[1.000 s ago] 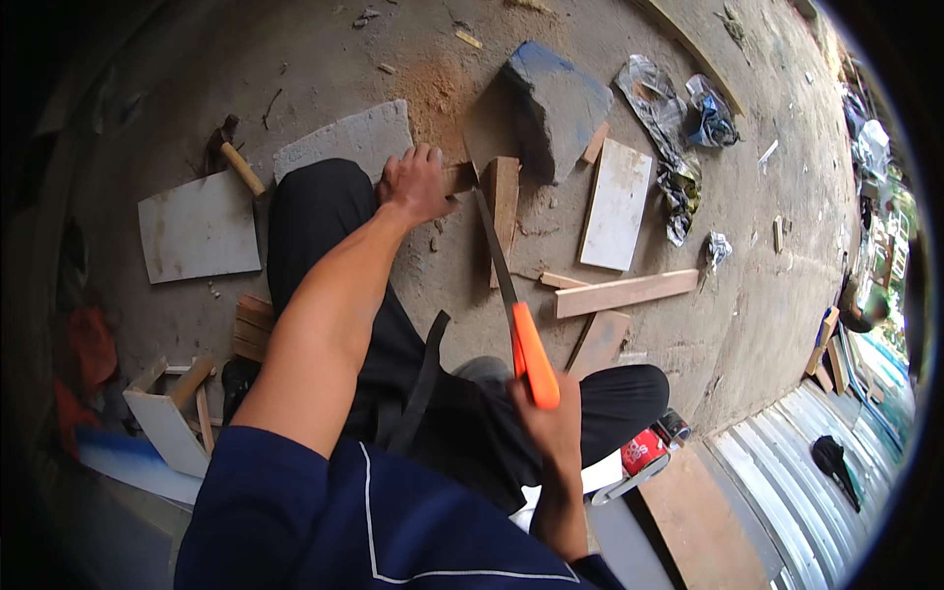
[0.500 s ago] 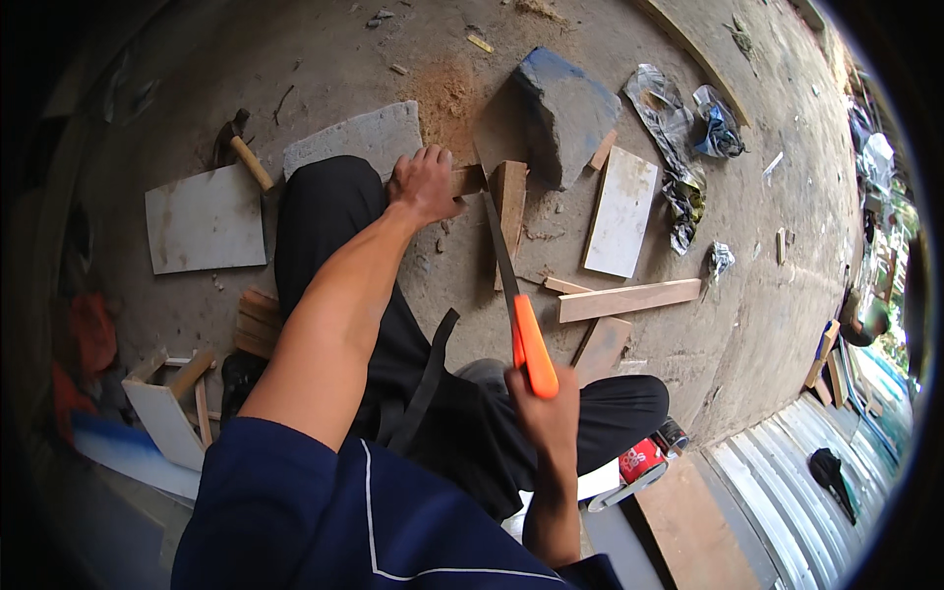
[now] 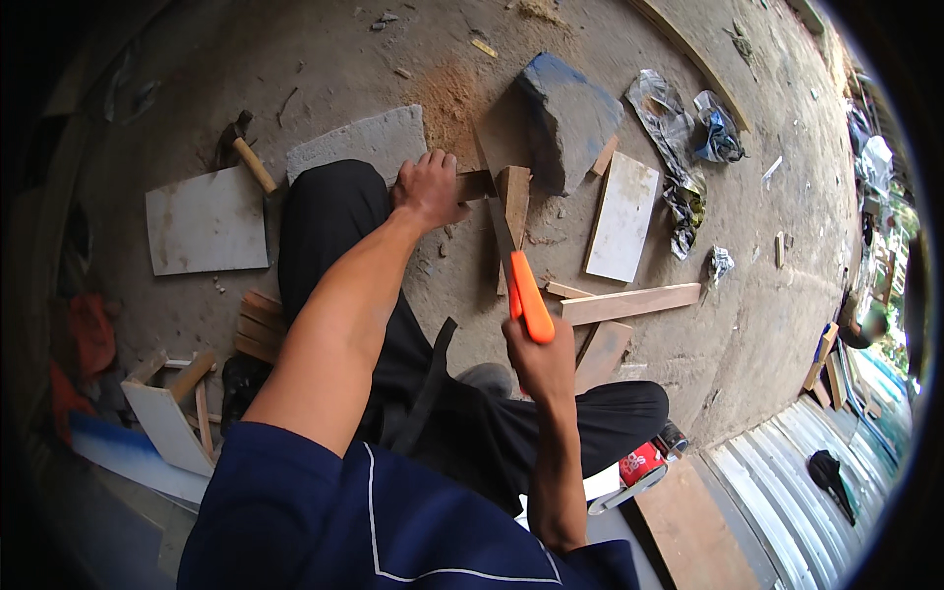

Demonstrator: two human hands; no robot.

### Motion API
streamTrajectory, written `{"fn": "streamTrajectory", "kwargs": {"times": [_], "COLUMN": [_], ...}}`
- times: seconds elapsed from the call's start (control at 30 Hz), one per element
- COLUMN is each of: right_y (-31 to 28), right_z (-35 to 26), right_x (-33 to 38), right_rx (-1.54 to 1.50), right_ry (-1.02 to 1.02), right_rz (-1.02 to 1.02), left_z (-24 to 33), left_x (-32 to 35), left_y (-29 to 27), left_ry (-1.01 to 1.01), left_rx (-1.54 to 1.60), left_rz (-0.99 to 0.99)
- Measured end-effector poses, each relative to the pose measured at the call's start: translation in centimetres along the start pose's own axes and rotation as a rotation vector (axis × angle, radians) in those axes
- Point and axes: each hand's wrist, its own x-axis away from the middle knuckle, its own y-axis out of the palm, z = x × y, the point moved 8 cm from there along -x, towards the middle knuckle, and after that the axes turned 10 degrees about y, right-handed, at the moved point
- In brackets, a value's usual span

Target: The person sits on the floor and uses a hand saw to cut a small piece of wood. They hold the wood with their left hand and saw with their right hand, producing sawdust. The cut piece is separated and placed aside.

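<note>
My right hand [image 3: 543, 356] is wrapped round the orange handle of a handsaw [image 3: 532, 300]. The saw's blade runs away from me, across the end of a short brown wood piece [image 3: 474, 185]. My left hand [image 3: 430, 190] is closed over that piece's left part and presses it down; some of the fingers are hidden behind the hand. Close to the right of the blade, a wooden block [image 3: 513, 202] points away from me. Reddish sawdust [image 3: 452, 103] lies on the floor past the wood. The far end of the blade is hard to make out.
A grey stone slab [image 3: 359, 141] lies beyond my left knee, and a big concrete chunk [image 3: 570, 118] stands right of the saw. At left, a hammer [image 3: 251, 157] rests by a white board [image 3: 206, 221]. Another white board [image 3: 622, 214] and a plank [image 3: 629, 302] lie at right.
My right hand has pushed the saw forward, away from me, so the orange handle is nearer the wood. My left hand keeps its hold on the wood piece.
</note>
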Motion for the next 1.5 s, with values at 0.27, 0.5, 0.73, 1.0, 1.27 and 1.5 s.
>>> {"fn": "streamTrajectory", "kwargs": {"times": [0.27,0.5,0.73,1.0,1.27,1.5], "right_y": [2.7,2.2,3.0,-3.8,-14.8,-18.2], "right_z": [-1.9,-0.1,-0.6,1.2,3.4,5.8], "right_x": [-2.9,7.0,0.4,1.3,9.4,2.7], "right_rx": [-0.043,-0.059,0.021,0.027,-0.075,0.021], "right_ry": [0.022,-0.150,-0.063,-0.036,-0.114,-0.054], "right_rz": [-0.007,0.054,0.013,0.033,0.017,-0.006], "left_z": [-3.2,-4.3,-2.7,5.7,13.5,19.9], "left_x": [-1.0,1.3,1.6,1.1,-1.9,-3.6], "left_y": [-1.8,-0.6,1.0,-1.5,-2.1,0.5], "left_ry": [-0.008,0.015,0.004,0.037,0.008,0.034], "left_rx": [0.026,0.107,0.031,0.043,0.028,0.004], "left_rz": [0.081,0.079,0.036,0.068,0.014,0.055]}}
